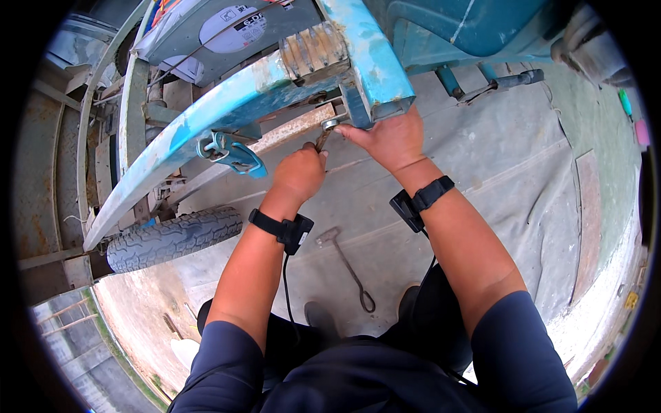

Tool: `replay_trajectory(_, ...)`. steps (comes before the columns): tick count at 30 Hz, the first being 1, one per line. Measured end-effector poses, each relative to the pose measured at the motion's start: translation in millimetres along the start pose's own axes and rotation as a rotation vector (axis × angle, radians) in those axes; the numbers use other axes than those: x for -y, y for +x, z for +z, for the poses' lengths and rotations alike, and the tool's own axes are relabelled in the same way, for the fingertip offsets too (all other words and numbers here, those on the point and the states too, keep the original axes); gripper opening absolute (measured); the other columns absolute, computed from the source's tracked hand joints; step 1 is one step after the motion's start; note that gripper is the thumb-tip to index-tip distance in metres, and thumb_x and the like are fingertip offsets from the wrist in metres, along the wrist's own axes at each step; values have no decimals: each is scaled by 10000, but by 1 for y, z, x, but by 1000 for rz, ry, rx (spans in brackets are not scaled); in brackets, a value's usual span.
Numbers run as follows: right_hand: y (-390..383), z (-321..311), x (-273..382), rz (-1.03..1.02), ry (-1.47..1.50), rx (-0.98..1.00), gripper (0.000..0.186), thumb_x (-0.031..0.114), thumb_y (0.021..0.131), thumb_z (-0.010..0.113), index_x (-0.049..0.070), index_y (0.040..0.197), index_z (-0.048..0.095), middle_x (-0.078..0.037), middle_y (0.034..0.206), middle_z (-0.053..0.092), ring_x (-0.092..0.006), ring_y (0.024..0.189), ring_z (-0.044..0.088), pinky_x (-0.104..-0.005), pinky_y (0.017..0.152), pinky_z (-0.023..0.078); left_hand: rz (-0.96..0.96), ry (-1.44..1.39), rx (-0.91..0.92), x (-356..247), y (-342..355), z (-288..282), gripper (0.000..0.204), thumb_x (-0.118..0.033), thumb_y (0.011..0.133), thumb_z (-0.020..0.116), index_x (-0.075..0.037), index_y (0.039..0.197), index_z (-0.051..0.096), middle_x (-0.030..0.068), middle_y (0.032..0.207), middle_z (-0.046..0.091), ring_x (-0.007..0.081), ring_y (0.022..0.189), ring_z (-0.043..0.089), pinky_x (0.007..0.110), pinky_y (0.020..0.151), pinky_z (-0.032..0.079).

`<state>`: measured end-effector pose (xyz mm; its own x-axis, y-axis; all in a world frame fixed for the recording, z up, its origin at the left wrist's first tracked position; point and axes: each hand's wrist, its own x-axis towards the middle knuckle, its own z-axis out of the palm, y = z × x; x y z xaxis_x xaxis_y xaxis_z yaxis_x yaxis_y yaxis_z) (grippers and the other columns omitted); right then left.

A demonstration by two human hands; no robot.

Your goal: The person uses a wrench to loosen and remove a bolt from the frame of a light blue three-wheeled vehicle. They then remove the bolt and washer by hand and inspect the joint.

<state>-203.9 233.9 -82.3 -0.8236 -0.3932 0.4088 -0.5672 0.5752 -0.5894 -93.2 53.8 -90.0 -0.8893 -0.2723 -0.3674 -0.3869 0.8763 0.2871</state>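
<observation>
Gripping is being done low on the wrench (324, 135), at mid-scene, by the left hand (300, 172), its fingers clamped round the handle. The ring end is left clear at the far side, just beside the right end of the rusty bar (295, 129); whether it is seated on a bolt cannot be told. And over to the right hand (395, 141): its thumb is stretched left to the ring, seemingly touching it, while its fingers are hidden behind the open end of the blue tube (379, 65), so what is held there cannot be told.

As for handling, the wrench is judged stiff, solid for its size and hardly fragile; its worn, brownish handle may be slippery if greased. It is best taken by the handle's near end for leverage, with the ring steadied by a thumb. The blue tube is judged heavy and rigid, safely braced against, though its cut edge should be avoided. Nearer, a long-handled tool (346, 263) is left lying on the grey sheet (482, 168).
</observation>
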Motion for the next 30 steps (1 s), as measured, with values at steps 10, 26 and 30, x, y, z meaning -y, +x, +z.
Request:
replay_trajectory(10, 0, 1, 2, -20, 47, -28, 853, 459, 602, 966, 69, 1294, 655, -96, 1323, 685, -391, 1344, 558, -465, 1142, 463, 22, -153, -94, -24, 13, 9, 390, -334, 1076, 524, 28, 1099, 669, 311, 1031, 728, 458, 984, 717, 551, 838, 556)
replay_trajectory(26, 1, -1, 3, -19, 31, -24, 830, 460, 612, 965, 92, 1294, 667, -90, 1328, 684, -382, 1363, 542, -452, 1166, 448, 58, -956, 231, -29, 46, 20, 150, -97, 1009, 644, -8, 1103, 719, 71, 1031, 752, 159, 897, 686, 332, 780, 569)
replay_trajectory(30, 1, -3, 4, -5, 45, 1, 831, 470, 613, 960, 93, 1293, 669, -86, 1328, 683, -379, 1361, 543, -445, 1174, 443, 122, -778, 264, -19, 54, 18, 191, -112, 992, 664, -15, 1144, 728, 97, 1058, 767, 187, 944, 704, 363, 819, 578)
